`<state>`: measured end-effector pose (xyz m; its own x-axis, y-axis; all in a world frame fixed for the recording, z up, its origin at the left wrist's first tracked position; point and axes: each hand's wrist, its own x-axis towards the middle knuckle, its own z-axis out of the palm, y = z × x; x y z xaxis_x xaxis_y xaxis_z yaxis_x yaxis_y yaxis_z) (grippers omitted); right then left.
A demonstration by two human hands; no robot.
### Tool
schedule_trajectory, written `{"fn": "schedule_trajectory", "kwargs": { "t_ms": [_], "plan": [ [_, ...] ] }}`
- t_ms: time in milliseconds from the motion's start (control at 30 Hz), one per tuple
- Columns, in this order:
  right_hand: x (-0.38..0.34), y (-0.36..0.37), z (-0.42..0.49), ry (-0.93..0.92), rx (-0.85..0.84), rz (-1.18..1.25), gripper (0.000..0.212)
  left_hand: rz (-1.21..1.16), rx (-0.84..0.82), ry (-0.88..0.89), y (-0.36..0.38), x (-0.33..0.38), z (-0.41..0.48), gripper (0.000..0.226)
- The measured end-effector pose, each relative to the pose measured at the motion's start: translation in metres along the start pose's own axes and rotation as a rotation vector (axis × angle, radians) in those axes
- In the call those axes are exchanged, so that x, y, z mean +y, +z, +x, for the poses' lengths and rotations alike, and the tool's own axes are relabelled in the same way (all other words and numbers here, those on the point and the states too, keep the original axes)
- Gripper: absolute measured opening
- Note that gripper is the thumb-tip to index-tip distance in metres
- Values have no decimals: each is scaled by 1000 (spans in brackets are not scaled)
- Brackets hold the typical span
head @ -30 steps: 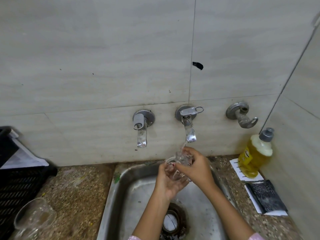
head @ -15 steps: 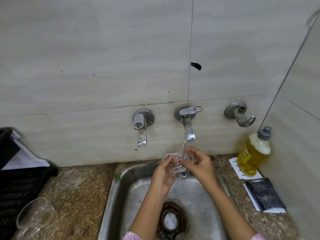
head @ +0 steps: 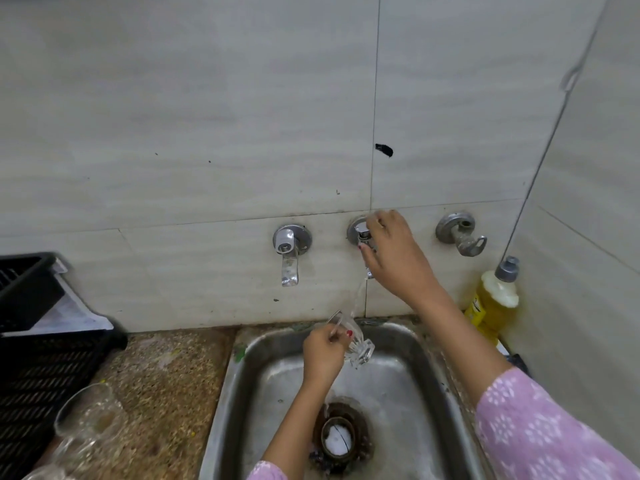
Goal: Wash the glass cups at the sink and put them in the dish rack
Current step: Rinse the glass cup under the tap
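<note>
The steel sink [head: 408,382] sits right of the black dish rack [head: 41,368]. Above the basin, fingers of the right hand [head: 391,251] curl round the middle tap [head: 360,233], while the left hand [head: 323,351] grips a tilted glass cup [head: 356,342] under its stream.

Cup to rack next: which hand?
Left. The left hand grips the glass cup over the sink, and the dish rack sits on that side. The right hand is up holding the tap.
</note>
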<state>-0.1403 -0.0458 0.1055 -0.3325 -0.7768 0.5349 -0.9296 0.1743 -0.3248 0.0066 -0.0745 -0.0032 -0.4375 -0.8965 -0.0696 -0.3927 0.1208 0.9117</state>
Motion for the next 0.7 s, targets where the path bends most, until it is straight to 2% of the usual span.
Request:
{"fn": "schedule_trajectory", "kwargs": {
  "t_ms": [167,333,500,700],
  "plan": [
    [-10,-3,23,35,-76,-246,25,14,-1,49,-13,6,-2,13],
    [-17,-11,29,113,-103,-216,25,2,13,48,-17,7,-1,31],
    [-32,-12,22,195,-60,-245,24,38,43,95,-14,11,-4,12],
    [-62,-3,32,321,-186,-365,33,57,118,180,-16,16,-12,12]
  ]
}}
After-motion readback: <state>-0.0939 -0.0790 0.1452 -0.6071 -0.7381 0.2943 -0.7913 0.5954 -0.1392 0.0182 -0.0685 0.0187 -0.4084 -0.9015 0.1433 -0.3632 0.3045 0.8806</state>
